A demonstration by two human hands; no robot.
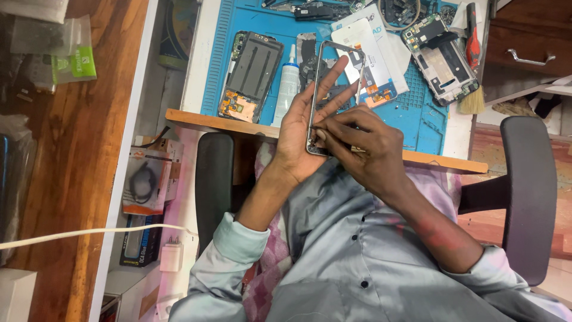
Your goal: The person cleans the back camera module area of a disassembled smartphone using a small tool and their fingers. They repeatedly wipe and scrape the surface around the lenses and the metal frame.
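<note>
Our right fingertips point(326, 132) are pinched together at the lower end of the phone frame point(331, 89), pressing on something too small for us to make out; whether they hold a tool or a tiny part we cannot tell. The frame stands in the middle of the picture, its long axis running almost straight up and down with a slight lean to the right at the top, and it lies directly under and above those fingertips, so our right hand point(363, 149) is the one working on it while our left hand point(301, 134) is the one carrying it. Our left fingers point(330, 83) are closed around the frame from the left, thumb side low and the long fingers stretched up behind and across it, showing through its open middle. Our right hand comes in from the lower right, knuckles up, wrist bent, the forearm running down toward the lower right corner; our left forearm rises from the lower left, sleeve pushed back at the elbow. Beyond the hands, toward the top of the picture, lies a blue mat point(420, 116) on the bench, with an opened phone point(251, 76) at upper left, a white tube point(287, 86) just beside it, another stripped phone point(441, 58) at upper right, and a small brush point(473, 100) near the mat's right edge.
</note>
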